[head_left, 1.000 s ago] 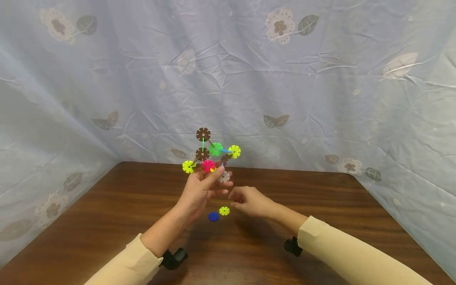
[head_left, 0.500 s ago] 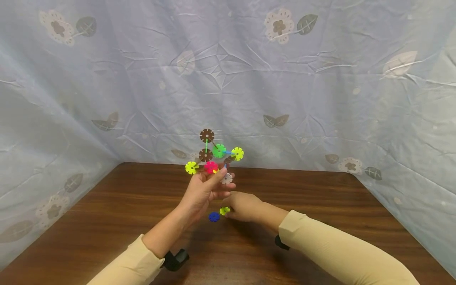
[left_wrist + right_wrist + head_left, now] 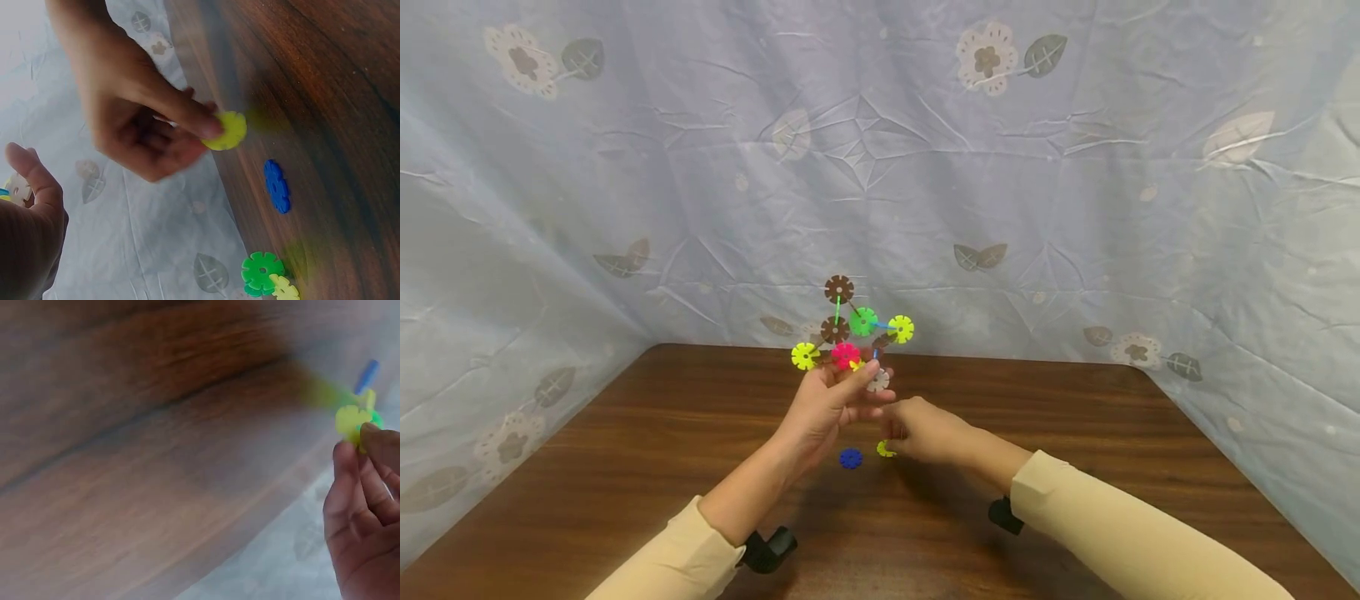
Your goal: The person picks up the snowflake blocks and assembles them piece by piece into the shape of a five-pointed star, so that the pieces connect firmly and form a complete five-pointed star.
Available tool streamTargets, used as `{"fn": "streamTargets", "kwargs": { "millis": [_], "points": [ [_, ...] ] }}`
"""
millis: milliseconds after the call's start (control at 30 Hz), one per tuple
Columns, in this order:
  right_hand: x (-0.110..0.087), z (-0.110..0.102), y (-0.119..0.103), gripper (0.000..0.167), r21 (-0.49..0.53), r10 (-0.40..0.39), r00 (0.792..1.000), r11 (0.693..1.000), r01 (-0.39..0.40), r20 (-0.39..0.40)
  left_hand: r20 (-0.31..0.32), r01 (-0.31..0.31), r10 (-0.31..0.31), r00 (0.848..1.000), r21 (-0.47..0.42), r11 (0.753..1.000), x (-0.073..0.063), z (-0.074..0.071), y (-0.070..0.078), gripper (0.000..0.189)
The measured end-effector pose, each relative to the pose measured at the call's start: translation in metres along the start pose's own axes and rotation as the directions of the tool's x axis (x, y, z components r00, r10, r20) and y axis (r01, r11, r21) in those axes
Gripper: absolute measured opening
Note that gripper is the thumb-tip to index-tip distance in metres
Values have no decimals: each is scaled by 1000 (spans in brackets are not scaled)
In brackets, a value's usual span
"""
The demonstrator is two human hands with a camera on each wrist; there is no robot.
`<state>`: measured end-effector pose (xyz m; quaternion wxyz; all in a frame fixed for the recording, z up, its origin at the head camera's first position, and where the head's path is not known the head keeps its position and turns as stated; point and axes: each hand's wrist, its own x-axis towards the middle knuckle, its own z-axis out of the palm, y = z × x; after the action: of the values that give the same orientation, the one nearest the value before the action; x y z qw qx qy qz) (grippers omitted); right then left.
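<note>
- Your left hand (image 3: 827, 404) is curled, with its thumb pressed on the low end of a toy (image 3: 857, 326) made of joined wheels. It holds the toy up over the bench (image 3: 685, 417).
- The toy has a brown wheel (image 3: 832, 289) at its top, a green wheel (image 3: 868, 327) lower and to the right, and a pink wheel (image 3: 839, 357) close to your thumb.
- A white wheel (image 3: 877, 386) sits by your left fingers.
- Your right hand (image 3: 928, 429) is to the right. Its thumb and fingers are close together, pinching one yellow wheel (image 3: 231, 133) by its edge.
- That yellow wheel is just above the bench.
- A blue wheel (image 3: 851, 463) lies on the bench, just left of the yellow wheel.
- A flowery cloth (image 3: 887, 192) hangs on the far side.
</note>
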<state>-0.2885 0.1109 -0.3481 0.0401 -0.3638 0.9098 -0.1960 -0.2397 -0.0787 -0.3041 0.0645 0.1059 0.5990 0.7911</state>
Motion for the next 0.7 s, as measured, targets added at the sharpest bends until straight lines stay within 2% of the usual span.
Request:
{"fn": "streamTargets", "kwargs": {
  "millis": [100, 267, 433, 600, 700],
  "points": [
    [-11, -12, 5, 7, 127, -63, 996, 989, 71, -68, -1, 3, -3, 1000, 27, 1000, 0, 0, -1, 13],
    [-31, -36, 3, 19, 311, -64, 981, 943, 120, -184, 23, 0, -2, 1000, 67, 998, 1, -2, -2, 38],
    [-41, -51, -4, 25, 459, -68, 975, 874, 161, -212, 95, -2, -8, 995, 106, 994, 2, -1, 0, 44],
    [-43, -53, -6, 31, 571, -54, 975, 803, 170, -215, 192, 23, -53, 980, 157, 987, 1, 1, 1, 43],
    [-47, -55, -7, 34, 594, -43, 972, 785, 177, -232, 222, 18, -59, 973, 181, 983, -1, 1, 2, 43]
  ]
}}
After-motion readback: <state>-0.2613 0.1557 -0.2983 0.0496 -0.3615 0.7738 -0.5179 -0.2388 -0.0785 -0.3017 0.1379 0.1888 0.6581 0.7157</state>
